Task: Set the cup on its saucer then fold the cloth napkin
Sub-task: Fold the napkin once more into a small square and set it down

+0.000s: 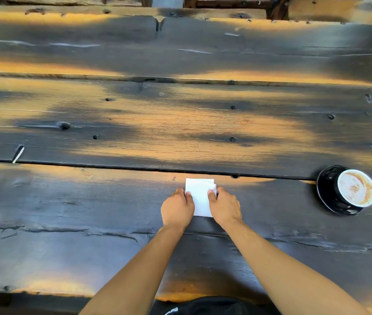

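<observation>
A white cloth napkin point(200, 194), folded into a small rectangle, lies on the dark wooden table in front of me. My left hand point(177, 206) pinches its left edge with thumb on top, and my right hand point(224, 206) pinches its right edge, where the cloth is slightly bunched. Far to the right a black cup point(355, 188) with milky coffee in it stands on a black saucer point(324, 196).
The table point(180, 123) is made of wide, dark, worn planks with gaps between them. A small white scrap point(18, 153) sticks up from a plank gap at the left. Wooden furniture shows beyond the far edge.
</observation>
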`<action>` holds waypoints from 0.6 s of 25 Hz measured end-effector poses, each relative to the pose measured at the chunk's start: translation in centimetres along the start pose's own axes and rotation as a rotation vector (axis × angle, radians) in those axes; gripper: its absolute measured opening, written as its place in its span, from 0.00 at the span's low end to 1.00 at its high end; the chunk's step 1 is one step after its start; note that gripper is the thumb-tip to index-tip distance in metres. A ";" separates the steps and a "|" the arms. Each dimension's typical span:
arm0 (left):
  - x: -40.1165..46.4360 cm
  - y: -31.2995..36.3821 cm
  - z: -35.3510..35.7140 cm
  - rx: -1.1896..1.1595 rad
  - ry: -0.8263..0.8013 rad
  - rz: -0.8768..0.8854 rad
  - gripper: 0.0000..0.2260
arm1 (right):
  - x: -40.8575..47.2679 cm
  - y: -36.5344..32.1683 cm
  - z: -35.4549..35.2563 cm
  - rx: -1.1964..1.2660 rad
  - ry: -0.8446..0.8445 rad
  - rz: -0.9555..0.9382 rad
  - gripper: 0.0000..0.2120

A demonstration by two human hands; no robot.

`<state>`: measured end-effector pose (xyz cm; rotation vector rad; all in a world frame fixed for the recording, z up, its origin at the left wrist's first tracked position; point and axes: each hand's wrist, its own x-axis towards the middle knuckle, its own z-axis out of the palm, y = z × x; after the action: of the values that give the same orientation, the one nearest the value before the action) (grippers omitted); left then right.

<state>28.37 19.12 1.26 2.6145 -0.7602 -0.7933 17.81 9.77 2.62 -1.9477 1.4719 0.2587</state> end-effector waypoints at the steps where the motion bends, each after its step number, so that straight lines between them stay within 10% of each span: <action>1: -0.1 0.0 0.1 -0.018 0.004 -0.002 0.12 | -0.1 0.1 0.0 0.033 0.010 0.021 0.16; 15: -1.3 0.2 1.8 0.092 0.089 -0.042 0.12 | 0.2 -0.6 0.2 0.128 -0.006 0.164 0.10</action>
<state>26.33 19.49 0.49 2.7357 -0.7361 -0.6620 18.52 9.83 2.56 -1.7267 1.6065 0.2371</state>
